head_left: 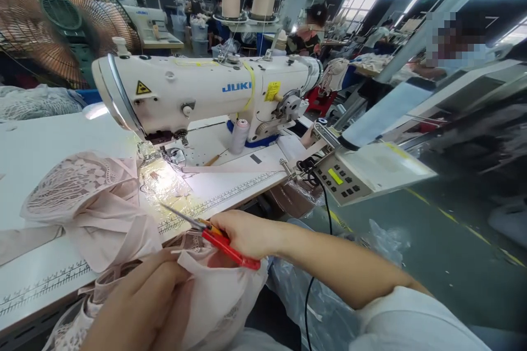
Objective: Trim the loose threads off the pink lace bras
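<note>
My left hand [154, 290] is closed on the edge of a pale pink bra [222, 296], low in front of the table edge. In my right hand [242, 233] are scissors [230, 250] with red handles, their blades pointing left and up toward the sewing machine. An orange-yellow part shows beside the red handle, under my fingers. The scissors lie just above the bra's upper edge; part of my right fingers is hidden behind them. Another pale pink lace bra [82, 186] is spread on the table, reaching to the machine's needle area.
A white sewing machine [206, 85] with its lamp lit stands on the white table [37, 137]. A thread cone [239, 136] stands behind its arm. On the right are a control box [341, 178] and a metal feeder. A fan [61, 16] and other people are behind.
</note>
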The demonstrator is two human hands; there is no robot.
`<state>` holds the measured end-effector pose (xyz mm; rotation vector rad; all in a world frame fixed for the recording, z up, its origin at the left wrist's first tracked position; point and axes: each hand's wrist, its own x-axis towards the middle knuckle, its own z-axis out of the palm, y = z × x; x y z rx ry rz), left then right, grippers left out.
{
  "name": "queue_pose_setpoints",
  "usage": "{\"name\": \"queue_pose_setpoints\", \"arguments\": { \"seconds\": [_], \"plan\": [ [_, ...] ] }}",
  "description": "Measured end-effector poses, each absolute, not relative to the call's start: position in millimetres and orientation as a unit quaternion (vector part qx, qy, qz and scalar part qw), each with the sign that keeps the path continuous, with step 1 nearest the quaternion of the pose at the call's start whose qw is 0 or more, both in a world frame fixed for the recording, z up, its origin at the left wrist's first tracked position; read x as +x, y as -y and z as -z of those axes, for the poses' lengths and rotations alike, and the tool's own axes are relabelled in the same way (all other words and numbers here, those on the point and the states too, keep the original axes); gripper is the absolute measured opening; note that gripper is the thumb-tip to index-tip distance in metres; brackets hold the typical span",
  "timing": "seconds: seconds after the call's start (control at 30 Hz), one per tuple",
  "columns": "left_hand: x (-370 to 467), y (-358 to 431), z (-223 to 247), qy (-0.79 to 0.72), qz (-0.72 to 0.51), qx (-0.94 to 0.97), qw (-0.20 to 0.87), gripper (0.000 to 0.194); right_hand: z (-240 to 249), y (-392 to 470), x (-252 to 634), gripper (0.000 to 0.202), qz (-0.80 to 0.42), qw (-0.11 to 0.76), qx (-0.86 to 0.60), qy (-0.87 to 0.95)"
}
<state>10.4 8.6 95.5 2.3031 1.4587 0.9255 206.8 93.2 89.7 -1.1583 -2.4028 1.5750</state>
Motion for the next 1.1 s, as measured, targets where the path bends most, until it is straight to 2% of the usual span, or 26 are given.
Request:
{"name": "queue_pose_setpoints", "arguments": {
  "seconds": [0.07,0.13,0.2,0.37,0.5,0.63,0.7,0.87,1.1],
  "plan": [
    [17,-8,-92,-0.497,-0.308,0.796,0.154,0.020,-90,-93,205,0.022,-0.376,-0.013,-0.430,0.821],
    [17,-7,-85,-0.504,-0.294,0.789,0.195,0.021,-86,-92,205,0.023,-0.322,-0.018,-0.458,0.829],
    [14,-4,-76,-0.506,-0.287,0.783,0.221,0.020,-78,-89,208,0.026,-0.353,0.021,-0.459,0.815],
    [11,0,-63,-0.561,-0.319,0.735,0.209,0.026,-60,-80,219,0.023,-0.430,0.136,-0.448,0.772],
    [13,-8,-65,-0.559,-0.301,0.700,0.328,0.025,-55,-69,230,0.018,-0.490,0.230,-0.365,0.757],
    [18,-11,-68,-0.589,-0.334,0.613,0.408,0.023,-58,-65,237,0.012,-0.486,0.249,-0.338,0.766],
    [19,-10,-68,-0.604,-0.349,0.593,0.403,0.022,-62,-66,238,0.010,-0.485,0.252,-0.341,0.765],
    [17,-10,-64,-0.588,-0.329,0.633,0.381,0.021,-66,-68,223,0.028,-0.493,0.265,-0.356,0.749],
    [11,-11,-70,-0.623,-0.248,0.649,0.358,0.024,-64,-67,201,0.012,-0.466,0.328,-0.332,0.752]
  ]
}}
